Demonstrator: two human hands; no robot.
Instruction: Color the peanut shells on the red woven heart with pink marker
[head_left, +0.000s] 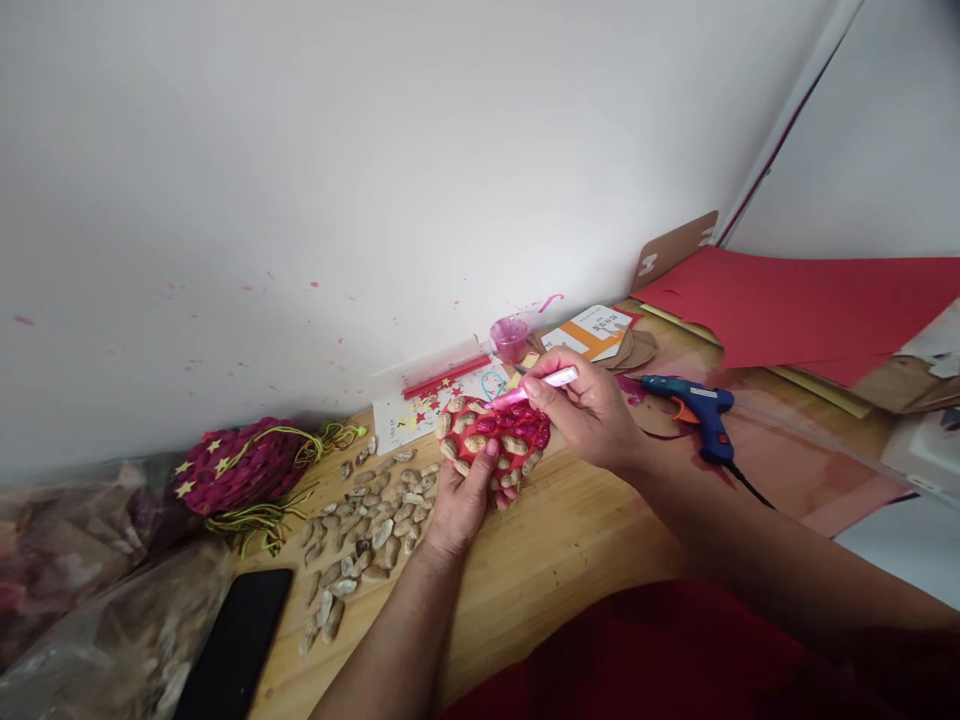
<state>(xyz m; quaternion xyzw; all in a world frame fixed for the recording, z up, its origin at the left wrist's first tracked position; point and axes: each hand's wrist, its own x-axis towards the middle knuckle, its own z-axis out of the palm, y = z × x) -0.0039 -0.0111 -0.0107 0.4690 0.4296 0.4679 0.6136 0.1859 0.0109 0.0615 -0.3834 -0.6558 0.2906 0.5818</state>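
My left hand [466, 492] holds up a red disc [504, 463] with peanut shells fixed over its face, thumb on the front and fingers behind. Several shells on its upper right are painted magenta [517, 418]; the others are plain tan. Between the thumb and fingers of my right hand [589, 405] is a paintbrush [551, 381] with a pale handle. Its pink tip meets the disc near the upper edge, at or beside a shell. Just behind the hands stands a clear cup of pink paint [510, 338].
Loose peanut shells [375, 510] lie on the wooden table [577, 570]. Left are finished-looking magenta pieces with stars [240, 465], plastic bags [112, 620] and a black phone [236, 645]. A blue glue gun [705, 410] and red paper sheets [810, 305] lie right. Behind rises a paint-spattered wall [315, 285].
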